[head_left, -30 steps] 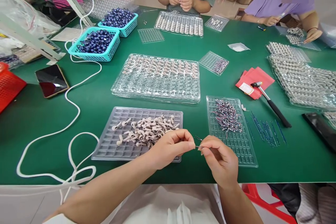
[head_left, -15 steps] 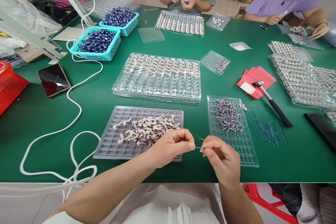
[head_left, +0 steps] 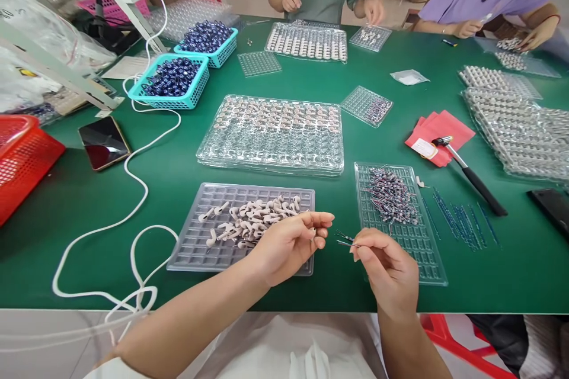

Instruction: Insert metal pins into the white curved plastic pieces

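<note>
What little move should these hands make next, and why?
Probably the left hand reaches to the pile of small beige curved pieces on the grey gridded plastic tray and picks one: its fingers look empty, while the right hand pinches thin wires.

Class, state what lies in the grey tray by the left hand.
A heap of small beige pieces lies in the grey tray; the left hand covers its near right corner, hiding that part.

The right hand (head_left: 384, 269) pinches thin wire leads (head_left: 343, 240) (hair-fine from where I stand), their tips pointing to nine o'clock at the left hand (head_left: 288, 246). Its fingers hang apart over the grey tray (head_left: 195, 243) of beige pieces (head_left: 253, 222).
</note>
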A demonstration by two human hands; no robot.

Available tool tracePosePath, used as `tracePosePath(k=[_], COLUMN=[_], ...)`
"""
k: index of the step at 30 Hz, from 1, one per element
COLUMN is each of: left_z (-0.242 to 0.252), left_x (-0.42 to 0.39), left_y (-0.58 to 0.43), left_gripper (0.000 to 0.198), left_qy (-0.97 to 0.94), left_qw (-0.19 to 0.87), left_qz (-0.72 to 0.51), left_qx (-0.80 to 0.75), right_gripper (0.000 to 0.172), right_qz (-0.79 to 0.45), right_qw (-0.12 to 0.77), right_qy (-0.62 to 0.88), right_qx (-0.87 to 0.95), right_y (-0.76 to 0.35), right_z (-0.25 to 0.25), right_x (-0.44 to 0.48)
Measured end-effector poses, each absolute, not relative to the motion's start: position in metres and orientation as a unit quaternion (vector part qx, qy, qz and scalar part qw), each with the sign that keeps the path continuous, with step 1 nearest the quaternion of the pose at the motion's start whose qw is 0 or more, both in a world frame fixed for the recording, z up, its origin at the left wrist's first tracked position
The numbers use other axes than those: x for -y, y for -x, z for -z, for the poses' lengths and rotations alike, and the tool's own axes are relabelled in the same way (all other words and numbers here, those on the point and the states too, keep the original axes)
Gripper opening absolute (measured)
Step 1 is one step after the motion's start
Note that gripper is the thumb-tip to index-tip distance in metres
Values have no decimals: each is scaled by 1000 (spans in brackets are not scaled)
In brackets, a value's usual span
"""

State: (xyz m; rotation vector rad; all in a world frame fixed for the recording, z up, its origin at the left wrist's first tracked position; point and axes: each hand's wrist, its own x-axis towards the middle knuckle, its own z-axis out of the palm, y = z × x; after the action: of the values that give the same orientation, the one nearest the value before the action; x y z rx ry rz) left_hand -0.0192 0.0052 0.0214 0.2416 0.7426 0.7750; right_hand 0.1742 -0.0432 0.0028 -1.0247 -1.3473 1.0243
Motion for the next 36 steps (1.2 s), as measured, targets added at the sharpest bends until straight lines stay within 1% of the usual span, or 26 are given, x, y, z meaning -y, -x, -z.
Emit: tracePosePath(k=[2, 6, 7, 9, 12, 17, 21, 25, 29, 32, 36], left_z=[-21, -23, -23, -23, -23, -24, -26, -24, -23, -24, -24], left_x=[-4, -2, -2, -2, -2, -2, -3, -1, 0, 1, 2], left_y=[18, 18, 17, 17, 17, 17, 16, 16, 17, 17, 16], left_gripper=[36, 29, 28, 25, 23, 33, 20, 19, 22, 20, 16], left_qy=[-108, -120, -124, -135, -173, -219, -264, -354, -441, -469, -459], left_qw=[847, 856, 859, 860, 856, 861, 858, 808, 732, 690, 688], left_qz=[-376, -361, -355, -352, -357, -310, -268, -296, -351, -371, -373], left_qx=[-360, -351, -348, -344, -332, -337, -350, -367, -382, -408, -421], right_gripper=[22, 26, 26, 25, 24, 23, 22, 19, 14, 10, 8], right_qz=[-432, -405, -393, -375, -365, -403, -457, -487, -438, -407, -401], right_qw=[510, 379, 358, 344, 368, 425, 461, 493, 543, 534, 509], right_qy=[402, 314, 306, 313, 352, 401, 401, 390, 457, 507, 538], right_qx=[626, 771, 790, 802, 779, 704, 646, 606, 552, 540, 539], right_y=[-173, -166, -164, -162, -163, -172, -175, -175, -175, -175, -175], right_z=[-5, -7, -6, -5, -4, -1, 0, -2, -3, -3, -4], right_x=[43, 41, 41, 40, 41, 45, 48, 46, 43, 43, 44])
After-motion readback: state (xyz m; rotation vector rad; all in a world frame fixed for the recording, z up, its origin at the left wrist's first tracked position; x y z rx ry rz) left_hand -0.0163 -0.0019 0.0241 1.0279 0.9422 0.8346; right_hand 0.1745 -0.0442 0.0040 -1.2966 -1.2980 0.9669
